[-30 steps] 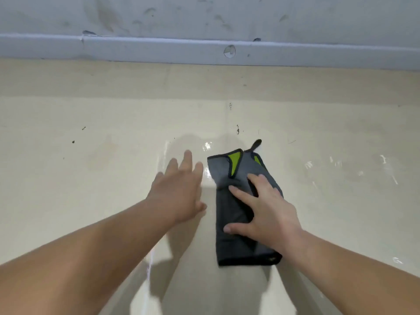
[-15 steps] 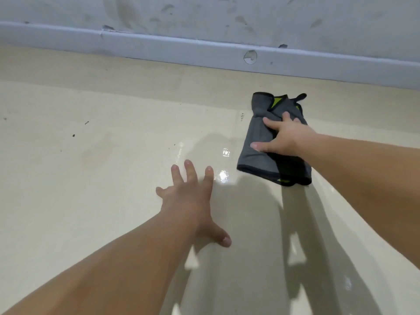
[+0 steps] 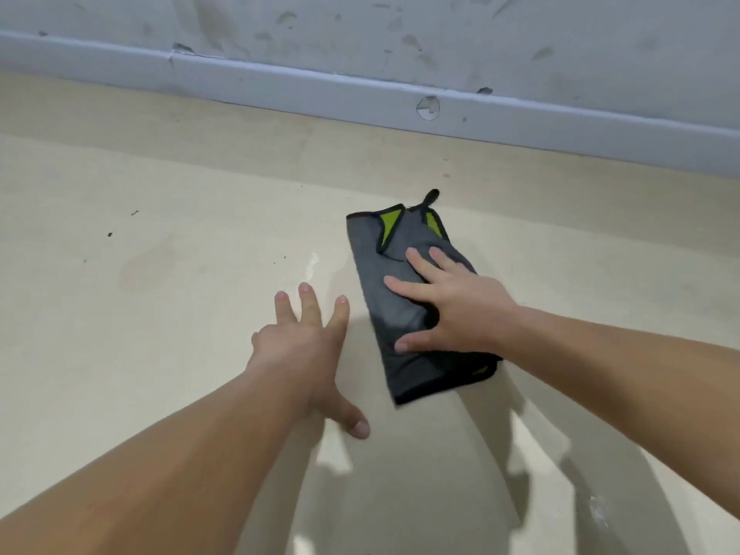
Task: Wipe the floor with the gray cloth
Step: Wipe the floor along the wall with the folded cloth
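Observation:
The gray cloth [image 3: 386, 314], folded, with black trim and lime-green patches at its far end, lies flat on the cream floor [image 3: 160, 294]. My right hand [image 3: 448, 304] presses palm-down on the cloth, fingers spread, covering its right middle. My left hand [image 3: 306, 350] rests flat on the bare floor just left of the cloth, fingers apart, holding nothing.
A grey-white skirting board [image 3: 360, 98] with a chipped round hole [image 3: 427, 108] runs along the scuffed wall beyond the cloth. Small dark specks [image 3: 110, 234] dot the floor at left. Glossy wet-looking streaks lie near my hands.
My right hand has drawn the cloth back from near the skirting board toward me. My left hand stays planted on the floor.

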`<state>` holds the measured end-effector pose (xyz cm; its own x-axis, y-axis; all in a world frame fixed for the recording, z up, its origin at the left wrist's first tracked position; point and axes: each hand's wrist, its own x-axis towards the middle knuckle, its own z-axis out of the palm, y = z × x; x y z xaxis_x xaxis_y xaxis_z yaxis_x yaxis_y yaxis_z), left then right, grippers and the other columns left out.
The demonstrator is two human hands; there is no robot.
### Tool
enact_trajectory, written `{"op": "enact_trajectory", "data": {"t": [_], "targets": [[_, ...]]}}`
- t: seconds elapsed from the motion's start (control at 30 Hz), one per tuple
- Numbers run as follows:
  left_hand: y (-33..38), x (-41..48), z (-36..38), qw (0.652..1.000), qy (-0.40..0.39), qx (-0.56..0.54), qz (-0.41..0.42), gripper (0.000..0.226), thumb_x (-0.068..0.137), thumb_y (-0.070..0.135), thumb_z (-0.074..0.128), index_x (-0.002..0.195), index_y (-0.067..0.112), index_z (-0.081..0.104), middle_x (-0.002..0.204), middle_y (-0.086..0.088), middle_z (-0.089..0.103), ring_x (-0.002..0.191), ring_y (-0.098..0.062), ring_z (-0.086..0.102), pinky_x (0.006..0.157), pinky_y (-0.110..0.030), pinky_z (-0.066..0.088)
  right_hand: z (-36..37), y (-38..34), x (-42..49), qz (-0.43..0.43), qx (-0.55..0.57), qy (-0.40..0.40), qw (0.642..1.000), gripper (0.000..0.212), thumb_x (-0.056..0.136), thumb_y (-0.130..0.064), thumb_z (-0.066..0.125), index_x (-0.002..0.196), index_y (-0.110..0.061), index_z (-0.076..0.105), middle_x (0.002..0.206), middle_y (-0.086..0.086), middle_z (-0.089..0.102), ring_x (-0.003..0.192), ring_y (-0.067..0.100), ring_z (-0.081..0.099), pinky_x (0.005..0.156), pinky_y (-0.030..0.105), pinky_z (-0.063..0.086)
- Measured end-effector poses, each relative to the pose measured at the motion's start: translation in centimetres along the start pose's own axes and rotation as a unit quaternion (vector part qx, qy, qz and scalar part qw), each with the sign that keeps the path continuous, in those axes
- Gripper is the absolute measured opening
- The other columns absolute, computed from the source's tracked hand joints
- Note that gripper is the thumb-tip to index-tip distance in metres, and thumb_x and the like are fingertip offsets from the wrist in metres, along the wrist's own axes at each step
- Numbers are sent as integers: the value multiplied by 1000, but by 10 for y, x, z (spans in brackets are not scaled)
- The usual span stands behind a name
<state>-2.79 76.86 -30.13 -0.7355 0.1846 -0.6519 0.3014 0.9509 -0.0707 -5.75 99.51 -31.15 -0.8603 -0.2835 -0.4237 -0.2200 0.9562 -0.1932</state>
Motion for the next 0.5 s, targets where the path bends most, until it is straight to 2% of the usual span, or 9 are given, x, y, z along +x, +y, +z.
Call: {"op": "enact_trajectory", "data": {"t": [0.07,0.13,0.23,0.3,0.37,0.5], "targets": [[0,0,-3,1000,6,5,-2,174,36,96,77,159,30,-27,171,-19,-26,157,-50,-16,107,-53,45,-13,26,7,28,21,-6,999,109,61,-93,61,153,-63,13,171,-20,-10,158,11,-8,126,48,21],[2,-2,-2,1000,5,16,-4,174,35,98,75,158,31,-28,171,-18,-26,158,-49,-14,107,-52,46,-26,56,9,123,74,-2,990,114,60,-92,64,156,-58,13,172,-14,-10,159,17,-8,126,54,14],[1,-3,-1,1000,5,29,-12,175,32,101,71,158,33,-29,172,-15,-24,159,-47,-13,105,-52,47,-25,101,-8,283,131,10,950,117,62,-96,56,159,-53,6,172,-5,-13,159,30,-10,125,60,11],[1,-2,0,1000,12,25,-13,175,30,101,70,158,34,-28,172,-14,-23,159,-47,-13,107,-54,46,-16,116,-33,344,133,6,930,116,65,-97,51,160,-51,3,173,0,-12,158,36,-7,124,61,13],[2,-2,-1,1000,15,19,-17,176,27,101,71,158,35,-27,172,-12,-23,159,-47,-13,108,-56,44,-4,111,-57,357,138,7,924,113,68,-96,48,161,-50,2,173,2,-10,158,38,-5,124,60,15],[11,-8,-3,999,7,-4,-45,177,26,94,79,159,35,-23,172,-12,-24,159,-44,-12,113,-62,39,33,59,-102,310,122,12,943,111,69,-97,44,160,-51,0,173,0,-12,158,36,-9,122,57,20]]}}
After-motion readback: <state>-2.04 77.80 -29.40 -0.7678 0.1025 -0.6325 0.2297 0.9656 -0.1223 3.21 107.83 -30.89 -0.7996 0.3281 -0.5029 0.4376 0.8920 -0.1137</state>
